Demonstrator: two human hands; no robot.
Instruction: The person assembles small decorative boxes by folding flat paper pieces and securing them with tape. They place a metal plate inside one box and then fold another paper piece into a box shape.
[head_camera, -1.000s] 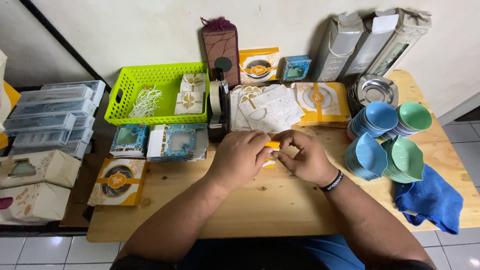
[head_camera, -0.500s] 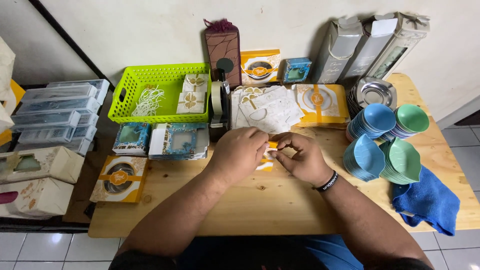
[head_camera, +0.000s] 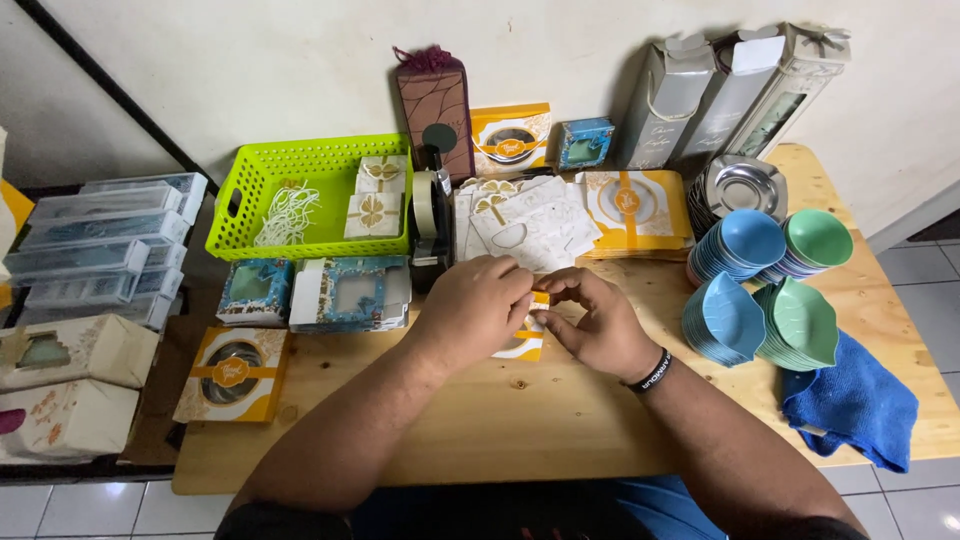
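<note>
I see the left hand (head_camera: 478, 305) and right hand (head_camera: 598, 325) together pinching a small yellow-and-white gift box (head_camera: 526, 340) on the wooden table (head_camera: 520, 420).

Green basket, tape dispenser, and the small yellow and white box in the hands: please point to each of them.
green basket (head_camera: 240, 200), head view, on its left wall near the handle hole.
tape dispenser (head_camera: 428, 205), head view, on the tape roll.
yellow and white box (head_camera: 527, 343), head view, on its lower part showing between the hands.

Left hand (head_camera: 478, 305) and right hand (head_camera: 598, 325) pinch a small yellow-white box (head_camera: 524, 340); wooden table (head_camera: 560, 420) beneath.
</note>
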